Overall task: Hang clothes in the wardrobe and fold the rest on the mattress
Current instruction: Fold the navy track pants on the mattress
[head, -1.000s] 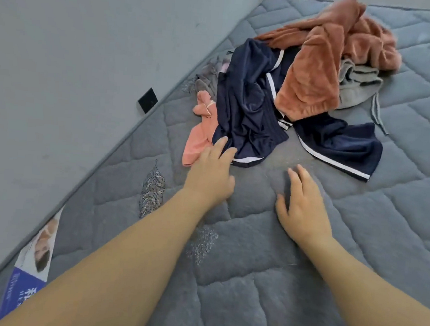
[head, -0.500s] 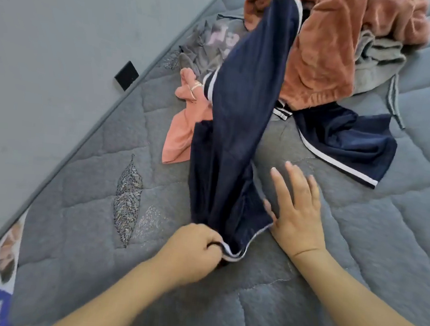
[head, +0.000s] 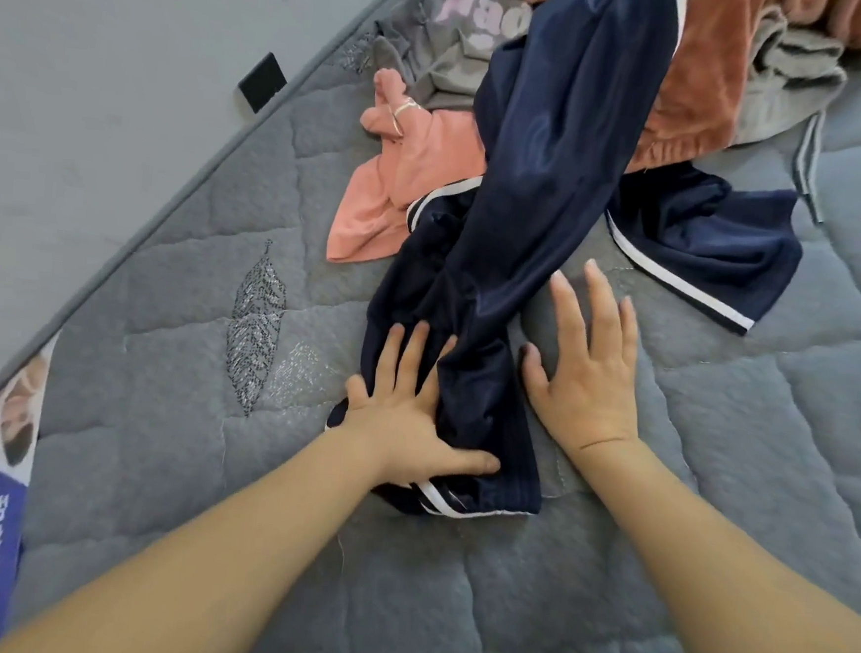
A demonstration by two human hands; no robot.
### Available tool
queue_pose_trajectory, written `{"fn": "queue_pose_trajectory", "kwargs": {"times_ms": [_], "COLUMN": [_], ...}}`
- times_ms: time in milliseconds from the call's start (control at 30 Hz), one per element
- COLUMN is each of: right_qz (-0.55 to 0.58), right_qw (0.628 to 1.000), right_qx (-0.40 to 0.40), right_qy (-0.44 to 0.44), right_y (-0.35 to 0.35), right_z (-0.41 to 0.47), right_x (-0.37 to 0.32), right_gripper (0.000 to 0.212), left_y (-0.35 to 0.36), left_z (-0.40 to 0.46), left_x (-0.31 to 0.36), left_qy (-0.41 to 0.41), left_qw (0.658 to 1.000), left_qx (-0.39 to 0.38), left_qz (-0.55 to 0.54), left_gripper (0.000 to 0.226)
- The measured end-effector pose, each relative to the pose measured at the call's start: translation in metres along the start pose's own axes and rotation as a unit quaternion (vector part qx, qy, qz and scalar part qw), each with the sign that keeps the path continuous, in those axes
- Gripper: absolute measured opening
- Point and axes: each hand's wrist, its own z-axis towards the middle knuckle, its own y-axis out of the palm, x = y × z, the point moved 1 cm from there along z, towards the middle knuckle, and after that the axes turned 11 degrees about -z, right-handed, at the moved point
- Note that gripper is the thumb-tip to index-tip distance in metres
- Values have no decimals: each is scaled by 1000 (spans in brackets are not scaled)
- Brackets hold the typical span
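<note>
A: What are the hands doing with the long navy-blue satin-like garment with white stripes (head: 524,220)?

B: The left hand (head: 406,417) is pressing flat on its near end, fingers straight and spread, thumb lying across the cloth just above the striped hem. The right hand (head: 587,369) is lying with its fingers straight beside the same end, on the grey quilted mattress (head: 713,503), its thumb edge seeming to touch the fabric. Neither hand is gripping anything.

A: Why hold it like that?

B: I'm judging that the left palm is pinning the hem while the right is getting ready to smooth or square the edge for folding (the far end is running up onto the pile, so it isn't flat yet).

A: How is the garment looking?

B: Glossy, slippery-looking and creased, bunching where the palm is bearing down. It is stretching from near the person up over the heap: a rust-orange fleece piece (head: 694,89), a grey sweatshirt with pink lettering (head: 467,35), a salmon-pink top (head: 404,169) and another navy white-trimmed piece (head: 702,244).

A: Where is the wardrobe?

B: It isn't showing.
</note>
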Motion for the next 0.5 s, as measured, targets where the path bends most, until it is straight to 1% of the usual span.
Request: {"fn": "queue_pose_trajectory", "kwargs": {"times_ms": [67,100,133,167,200,267,300,367,400,433,500], "right_qz": [-27,-60,-94,-118,-129,-129,-121,-74,-38,3,57], "right_qw": [996,990,981,972,962,945,942,949,958,965,969], "right_qx": [-32,-49,-65,-91,-127,-205,-225,-232,-212,-200,-208], "right_qy": [-75,-117,-154,-183,-204,-219,-216,-200,-188,-170,-125], "right_y": [-4,-6,-6,-5,-3,5,12,18,16,12,0], "right_z": [23,42,64,85,102,119,119,107,99,91,78], "right_x": [8,14,22,27,30,26,20,8,5,3,3], "right_gripper": [93,99,103,102,93,60,44,26,17,9,18], "left_y": [0,0,1,1,1,3,4,5,6,8,8], "left_z": [0,2,2,2,2,4,5,7,8,9,7], "left_x": [-1,-1,-1,-1,-1,-2,-3,-7,-8,-9,-11], "left_qy": [-7,-8,-7,-7,-5,-2,0,6,12,22,41], "left_qw": [1000,1000,1000,1000,1000,1000,1000,1000,1000,999,997], "left_qx": [-3,1,1,0,2,6,10,14,19,28,61], "left_qz": [7,11,11,12,15,17,17,14,11,9,4], "left_gripper": [137,137,137,138,138,139,138,131,125,119,107]}}
